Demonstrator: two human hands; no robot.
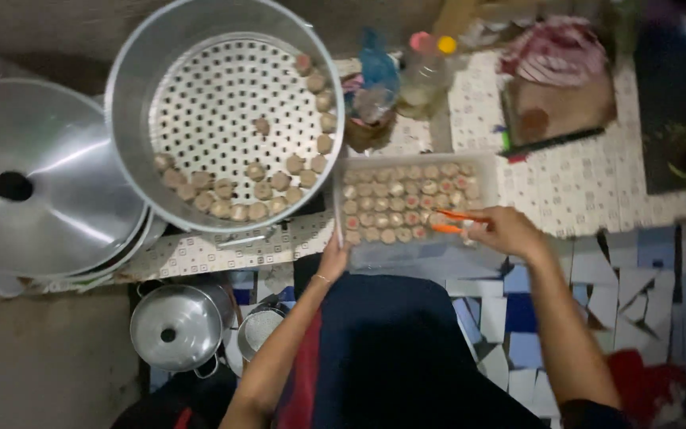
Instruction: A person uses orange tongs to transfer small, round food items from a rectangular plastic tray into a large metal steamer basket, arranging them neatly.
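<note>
Orange tongs [456,222] are clamped in the right hand [506,231], just right of the frame's centre, their tips lying over the small round dumplings [406,200] that fill a clear plastic tray [486,164]. Fingers of the left hand [332,258] are closed on that tray's near left corner, below centre. Both the tray and the hands sit over a patterned worktop [589,187]. Upper left of centre stands a large metal steamer pot [132,83] with a perforated plate; more dumplings [236,196] line its lower and right rim, and one lies alone near the middle. At the far left lies a big metal lid [49,191] with a black knob. A smaller lidded pot [176,326] stands on the floor, lower left.
</note>
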